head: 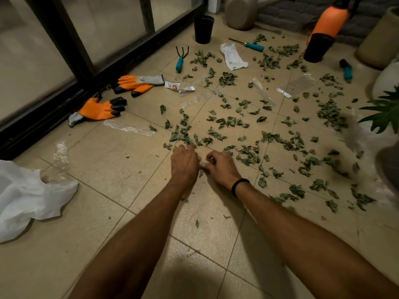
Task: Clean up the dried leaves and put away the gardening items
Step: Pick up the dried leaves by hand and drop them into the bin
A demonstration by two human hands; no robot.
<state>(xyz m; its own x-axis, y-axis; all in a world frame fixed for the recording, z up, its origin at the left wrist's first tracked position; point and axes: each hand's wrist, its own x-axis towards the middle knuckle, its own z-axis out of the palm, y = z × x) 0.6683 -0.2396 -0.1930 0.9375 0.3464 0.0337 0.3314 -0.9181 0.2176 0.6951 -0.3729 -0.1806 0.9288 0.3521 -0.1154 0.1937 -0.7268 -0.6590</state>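
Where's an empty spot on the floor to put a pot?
Bare tiles lie between the white bag and the left arm. Leaves crowd the floor beyond the right hand, up to the black pot.

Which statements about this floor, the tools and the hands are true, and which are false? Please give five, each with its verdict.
1. An orange glove lies near the dark door frame. True.
2. The teal-handled hand rake stands inside the black pot. False: it lies on the tiles, apart from the pot.
3. Dried leaves are scattered over the tiled floor. True.
4. The right hand wears a glove. False: it is bare, with a black band on the wrist.
5. The white plastic bag lies to the right of the left hand. False: it lies at the far left.
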